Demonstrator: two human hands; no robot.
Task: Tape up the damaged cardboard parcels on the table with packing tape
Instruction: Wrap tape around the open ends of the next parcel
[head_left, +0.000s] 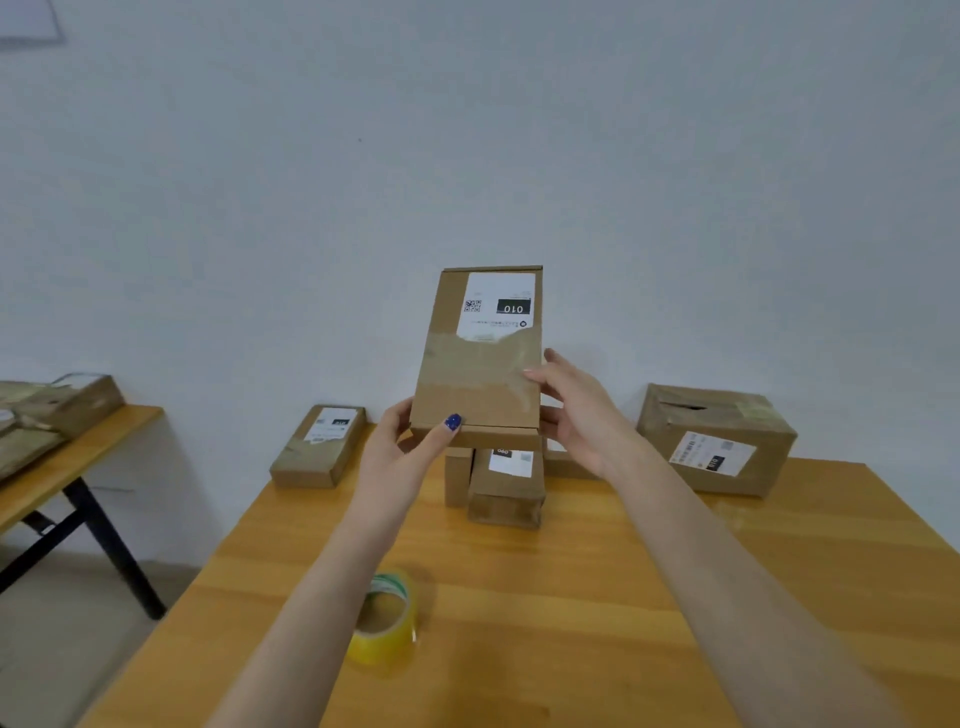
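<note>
So, far left first: a side table (111, 428) is piled with worn cartons (67, 405), well apart from the work. Whether that's a done pile or a waiting pile can't be told.

On the main table (571, 623), a flat parcel (319, 447) is laid by the wall at the back left. Next, the left hand (405, 441) is wrapped around the lower left corner of the held parcel (480, 374), with the thumb on the front face and the fingers tucked behind. The parcel is lifted clear of the table and tipped up with its label side toward the camera, presumably so the damage can be checked. Old tape is seen across its middle.

Nearer the camera, a yellow tape roll (387, 618) is lying flat within easy reach. Under the held parcel, a small parcel (506, 488) is stood at the back of the table. The right hand (582, 415) is closed on the held parcel's right edge, steadying it. Far right, a large box (717, 441) with a torn slot on top is sitting there, probably next in line.
</note>
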